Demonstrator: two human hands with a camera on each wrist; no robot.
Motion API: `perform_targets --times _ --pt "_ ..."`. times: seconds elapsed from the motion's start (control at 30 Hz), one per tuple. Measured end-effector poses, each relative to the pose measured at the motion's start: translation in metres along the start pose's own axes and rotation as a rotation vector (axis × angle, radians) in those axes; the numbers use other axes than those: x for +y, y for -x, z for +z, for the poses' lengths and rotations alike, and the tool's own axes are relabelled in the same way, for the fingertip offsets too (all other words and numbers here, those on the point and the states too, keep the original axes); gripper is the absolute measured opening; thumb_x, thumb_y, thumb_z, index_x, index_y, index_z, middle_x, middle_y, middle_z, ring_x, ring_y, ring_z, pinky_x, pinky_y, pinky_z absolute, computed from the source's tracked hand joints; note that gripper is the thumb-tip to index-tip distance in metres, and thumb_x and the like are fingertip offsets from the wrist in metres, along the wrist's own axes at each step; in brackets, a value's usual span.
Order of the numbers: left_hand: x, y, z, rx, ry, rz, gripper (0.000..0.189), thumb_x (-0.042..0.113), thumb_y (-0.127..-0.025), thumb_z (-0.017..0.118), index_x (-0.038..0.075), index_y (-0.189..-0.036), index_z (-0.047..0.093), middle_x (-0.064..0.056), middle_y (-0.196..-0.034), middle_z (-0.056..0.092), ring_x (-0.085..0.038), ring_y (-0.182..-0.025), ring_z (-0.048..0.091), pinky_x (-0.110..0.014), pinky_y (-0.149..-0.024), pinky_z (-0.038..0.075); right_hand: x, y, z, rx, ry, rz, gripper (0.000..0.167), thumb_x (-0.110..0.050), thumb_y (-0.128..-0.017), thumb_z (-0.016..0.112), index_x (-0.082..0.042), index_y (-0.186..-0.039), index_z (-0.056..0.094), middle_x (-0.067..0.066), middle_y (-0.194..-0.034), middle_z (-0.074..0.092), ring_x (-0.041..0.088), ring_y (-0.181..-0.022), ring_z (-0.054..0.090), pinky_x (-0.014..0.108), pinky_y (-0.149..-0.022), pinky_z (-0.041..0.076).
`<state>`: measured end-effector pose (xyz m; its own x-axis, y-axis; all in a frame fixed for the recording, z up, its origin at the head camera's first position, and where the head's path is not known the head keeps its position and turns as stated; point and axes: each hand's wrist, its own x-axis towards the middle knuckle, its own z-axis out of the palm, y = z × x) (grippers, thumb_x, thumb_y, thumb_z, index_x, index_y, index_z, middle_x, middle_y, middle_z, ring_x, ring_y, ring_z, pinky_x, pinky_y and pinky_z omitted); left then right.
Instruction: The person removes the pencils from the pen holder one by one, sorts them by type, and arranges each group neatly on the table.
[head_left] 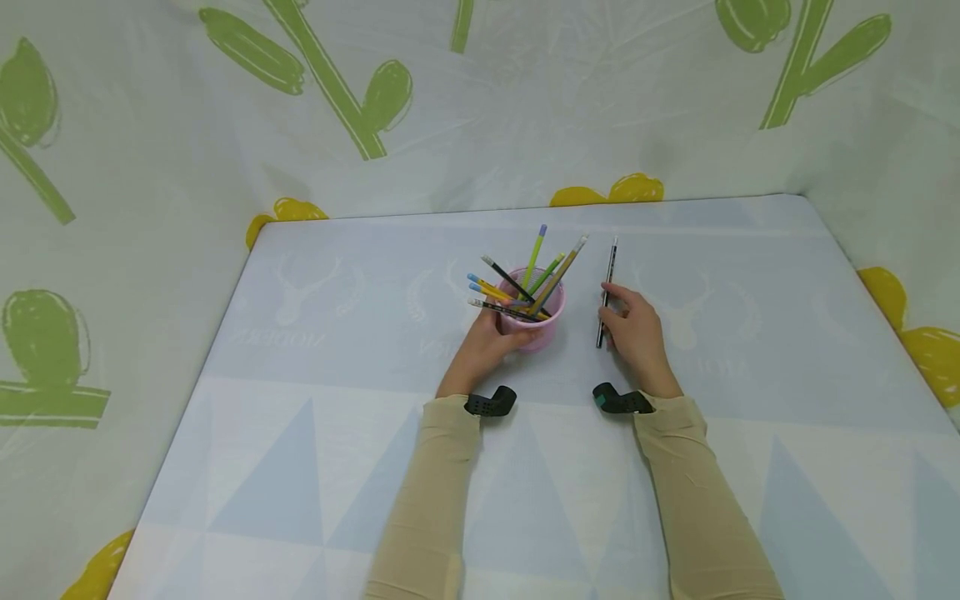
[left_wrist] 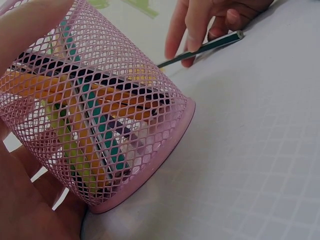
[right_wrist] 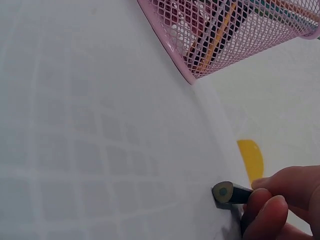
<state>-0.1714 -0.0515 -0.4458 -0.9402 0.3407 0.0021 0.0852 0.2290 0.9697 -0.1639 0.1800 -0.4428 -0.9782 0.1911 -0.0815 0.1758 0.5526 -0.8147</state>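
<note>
A pink mesh pencil cup (head_left: pixel 546 335) stands on the table with several pencils (head_left: pixel 538 250) leaning out of it, some black, some yellow with blue ends, some green. My left hand (head_left: pixel 482 346) grips the cup's left and near side, thumb along its front; the left wrist view shows the mesh (left_wrist: pixel 100 100) up close. To the right of the cup, my right hand (head_left: pixel 640 333) pinches a dark pencil (head_left: pixel 611 262) between thumb and fingers. Its pale tip points away from me, and its blunt near end (right_wrist: pixel 223 192) sits close over the table in the right wrist view.
The table (head_left: pixel 360 308) has a pale blue and white cloth with triangles and faint deer-head prints. Behind it and at the sides hangs a white curtain (head_left: pixel 540 108) with green and yellow plant shapes. Black wrist cameras (head_left: pixel 491 403) sit on both wrists.
</note>
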Motion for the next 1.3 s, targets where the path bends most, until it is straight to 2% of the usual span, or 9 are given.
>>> perform_targets --times 0.17,0.33,0.5,0.63,0.83,0.9,1.1,1.3 --pt "0.000 0.000 0.000 -0.006 0.000 -0.001 0.077 0.031 -0.070 0.075 0.020 -0.134 0.034 0.004 -0.124 0.048 -0.007 -0.109 0.044 -0.028 -0.097 0.032 -0.001 0.000 0.000 0.017 0.013 -0.022 0.041 -0.011 -0.085 0.053 -0.015 -0.125 0.051 0.008 -0.115 0.044 0.016 -0.050 0.052 0.027 -0.048 0.043" --pt "0.000 0.000 0.000 0.000 0.004 -0.007 0.078 0.033 -0.070 0.075 0.021 -0.134 0.033 0.004 -0.124 0.048 -0.007 -0.109 0.044 -0.028 -0.096 0.032 0.000 0.000 0.001 0.024 0.018 -0.029 0.039 -0.010 -0.084 0.053 -0.014 -0.123 0.053 0.008 -0.110 0.046 0.016 -0.048 0.052 0.028 -0.048 0.042" --pt "0.000 0.000 0.000 -0.003 0.004 -0.011 0.076 0.031 -0.071 0.075 0.020 -0.134 0.034 0.002 -0.124 0.048 -0.010 -0.108 0.045 -0.029 -0.095 0.033 0.000 0.000 0.000 0.033 -0.014 -0.018 0.036 -0.013 -0.085 0.053 -0.014 -0.121 0.053 0.009 -0.102 0.047 0.017 -0.047 0.052 0.029 -0.047 0.043" --pt "0.001 0.001 -0.001 -0.005 0.004 -0.037 0.078 0.030 -0.071 0.075 0.022 -0.135 0.032 0.004 -0.126 0.047 -0.008 -0.108 0.044 -0.029 -0.094 0.034 0.000 0.000 0.000 0.034 -0.062 -0.001 0.034 -0.016 -0.086 0.053 -0.014 -0.120 0.053 0.010 -0.099 0.048 0.016 -0.046 0.051 0.028 -0.046 0.043" --pt "0.029 0.013 -0.003 -0.011 -0.006 -0.052 0.075 0.022 -0.075 0.072 0.016 -0.137 0.030 -0.001 -0.127 0.047 -0.009 -0.109 0.044 -0.027 -0.094 0.034 0.002 0.000 -0.001 0.038 -0.104 0.016 0.034 -0.020 -0.088 0.053 -0.015 -0.121 0.052 0.010 -0.093 0.050 0.015 -0.047 0.050 0.027 -0.045 0.044" --pt "0.033 0.015 -0.003 -0.011 -0.012 -0.049 0.075 0.023 -0.075 0.072 0.015 -0.137 0.030 -0.001 -0.127 0.047 -0.009 -0.109 0.044 -0.027 -0.094 0.034 0.002 0.000 -0.001 0.044 -0.130 0.010 0.034 -0.021 -0.088 0.053 -0.015 -0.121 0.052 0.009 -0.095 0.052 0.016 -0.050 0.051 0.027 -0.045 0.044" --pt "0.032 0.015 -0.003 -0.010 -0.010 -0.044 0.075 0.023 -0.074 0.072 0.014 -0.136 0.030 -0.002 -0.128 0.047 -0.010 -0.112 0.043 -0.028 -0.095 0.033 0.002 0.001 -0.002 0.054 -0.235 0.001 0.036 -0.021 -0.089 0.050 -0.014 -0.124 0.048 0.001 -0.115 0.050 0.017 -0.062 0.053 0.026 -0.046 0.044" --pt "0.031 0.014 -0.003 -0.014 -0.013 -0.040 0.074 0.023 -0.075 0.072 0.013 -0.136 0.030 -0.003 -0.128 0.046 -0.010 -0.113 0.042 -0.028 -0.096 0.032 0.001 0.002 -0.003 0.057 -0.297 0.009 0.035 -0.022 -0.091 0.048 -0.016 -0.125 0.047 0.001 -0.114 0.051 0.018 -0.069 0.054 0.023 -0.048 0.044"
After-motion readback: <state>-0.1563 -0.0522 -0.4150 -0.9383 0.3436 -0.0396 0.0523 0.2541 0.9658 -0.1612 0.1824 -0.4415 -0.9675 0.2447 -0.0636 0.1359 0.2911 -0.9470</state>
